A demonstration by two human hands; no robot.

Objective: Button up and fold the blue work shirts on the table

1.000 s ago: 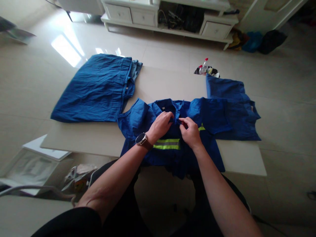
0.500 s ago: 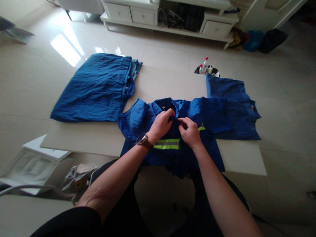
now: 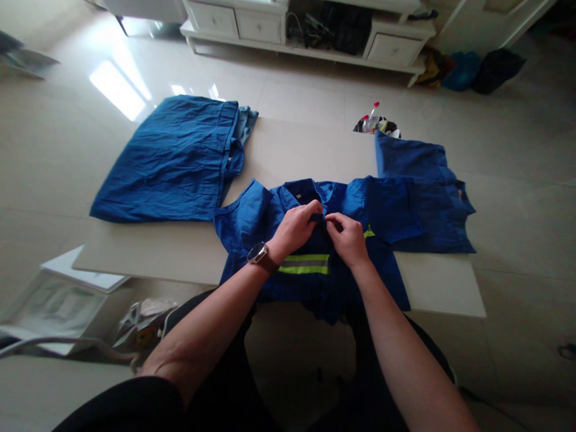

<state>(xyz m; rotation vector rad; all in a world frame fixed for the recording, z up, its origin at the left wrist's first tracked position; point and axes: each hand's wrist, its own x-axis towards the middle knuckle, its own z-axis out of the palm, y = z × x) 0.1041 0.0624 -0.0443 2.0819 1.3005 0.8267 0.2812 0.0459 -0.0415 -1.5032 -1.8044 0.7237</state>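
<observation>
A blue work shirt (image 3: 252,217) with yellow-green and grey reflective stripes lies spread over the near edge of the table, collar facing away from me. My left hand (image 3: 297,227), with a watch on its wrist, pinches the shirt's front opening just below the collar. Close beside it, my right hand (image 3: 347,237) pinches the other edge of the same opening, fingers closed. The fingertips of both hands almost meet; whatever small part lies between them is hidden.
Folded blue garments (image 3: 171,159) lie at the table's left, and another blue garment (image 3: 425,198) at its right, partly under the shirt's sleeve. Bottles with red caps (image 3: 372,120) stand beyond the pale table (image 3: 310,144). A white cabinet (image 3: 261,29) is at the back.
Both hands stay at the shirt's front opening, with only a slight shift of the fingers. The shirt and the other garments lie as before.
</observation>
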